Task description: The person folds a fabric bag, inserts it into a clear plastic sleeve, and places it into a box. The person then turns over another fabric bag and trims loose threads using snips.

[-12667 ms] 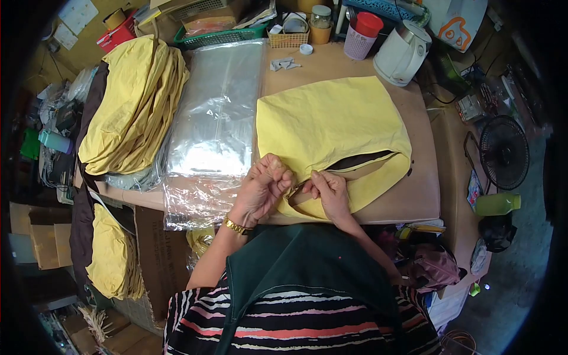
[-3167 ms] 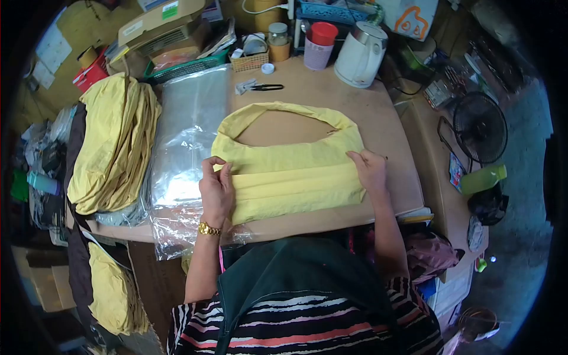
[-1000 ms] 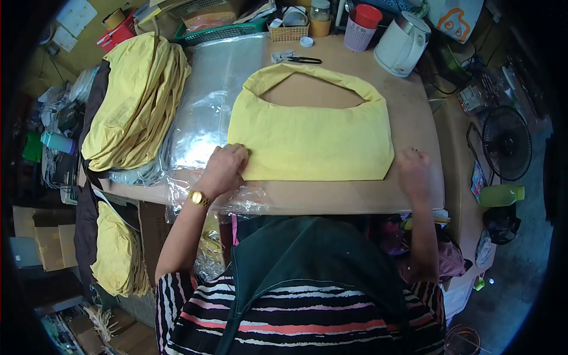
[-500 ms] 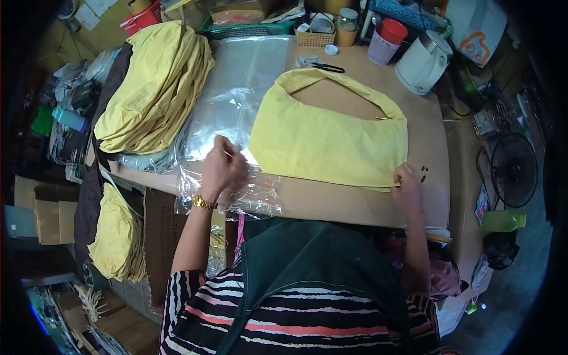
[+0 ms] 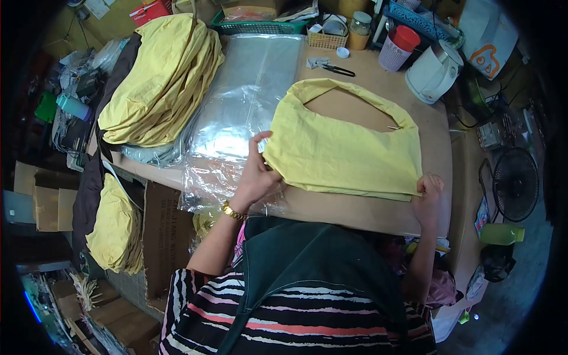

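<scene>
A: Where is the yellow bag (image 5: 346, 151), and how does it lie?
B: Flat on the table (image 5: 355, 213), right of the clear plastic sleeves (image 5: 242, 97). Its long axis runs left to right, the right end slanting a little nearer. The strap (image 5: 361, 94) arches to the far side; the straight bottom edge faces the person.

A: And the hands?
B: The left hand (image 5: 258, 176) is at the bag's left edge, thumb and forefinger spread well apart. The right hand (image 5: 429, 188) pinches the near right corner.

A: Containers, from the left?
B: A green basket (image 5: 251, 28) with a cardboard box and papers in it, then a small wicker basket (image 5: 325, 40) holding whitish things. Next, a glass jar (image 5: 361, 25), then a lilac cup (image 5: 392, 56) with a red cup (image 5: 406, 37) set inside. Last, the white kettle (image 5: 433, 74); I can't see into it.

A: What differs from earlier?
B: Half a second ago the left hand was off the bag, above the sleeves; now it meets the edge. In the earliest view the strap pointed near, and now it points far.
</scene>
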`<state>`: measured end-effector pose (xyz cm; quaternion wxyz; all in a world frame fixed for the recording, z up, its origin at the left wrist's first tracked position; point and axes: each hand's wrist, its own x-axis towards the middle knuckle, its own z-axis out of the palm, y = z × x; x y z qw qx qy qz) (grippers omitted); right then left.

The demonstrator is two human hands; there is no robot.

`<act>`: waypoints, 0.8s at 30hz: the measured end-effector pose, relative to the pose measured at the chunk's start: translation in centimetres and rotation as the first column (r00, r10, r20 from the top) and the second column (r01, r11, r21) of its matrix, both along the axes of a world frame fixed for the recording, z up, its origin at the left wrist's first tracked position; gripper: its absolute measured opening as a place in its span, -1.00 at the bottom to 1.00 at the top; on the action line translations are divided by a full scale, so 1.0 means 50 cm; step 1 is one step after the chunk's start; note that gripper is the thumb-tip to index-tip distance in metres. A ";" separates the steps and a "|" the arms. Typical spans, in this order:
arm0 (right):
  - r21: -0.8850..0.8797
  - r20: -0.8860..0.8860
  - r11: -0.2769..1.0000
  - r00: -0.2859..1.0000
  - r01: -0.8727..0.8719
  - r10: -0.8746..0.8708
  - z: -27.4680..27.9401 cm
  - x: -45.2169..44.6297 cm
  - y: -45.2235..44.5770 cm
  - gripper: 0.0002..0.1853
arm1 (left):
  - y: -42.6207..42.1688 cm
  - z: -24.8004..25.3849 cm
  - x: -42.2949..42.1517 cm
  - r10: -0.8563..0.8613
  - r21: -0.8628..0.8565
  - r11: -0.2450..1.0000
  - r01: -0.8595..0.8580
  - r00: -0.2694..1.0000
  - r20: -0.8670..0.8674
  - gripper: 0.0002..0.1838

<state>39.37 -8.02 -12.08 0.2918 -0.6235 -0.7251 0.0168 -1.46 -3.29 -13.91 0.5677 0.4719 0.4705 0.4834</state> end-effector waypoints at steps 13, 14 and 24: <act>-0.026 0.242 0.987 0.957 -0.161 0.162 -0.091 -0.030 -0.003 -0.75 | 0.008 -0.037 0.049 0.121 0.292 0.747 0.598 0.309 -0.943 -0.83; -0.032 0.240 0.987 0.958 -0.155 0.158 -0.088 -0.030 -0.006 -0.75 | 0.013 -0.049 0.049 0.102 0.248 0.763 0.597 0.269 -0.958 -0.88; -0.204 0.455 0.978 0.881 -0.038 0.129 -0.076 -0.118 0.004 -0.24 | -0.012 -0.036 0.166 0.318 0.192 0.616 0.764 -0.018 -0.948 -0.17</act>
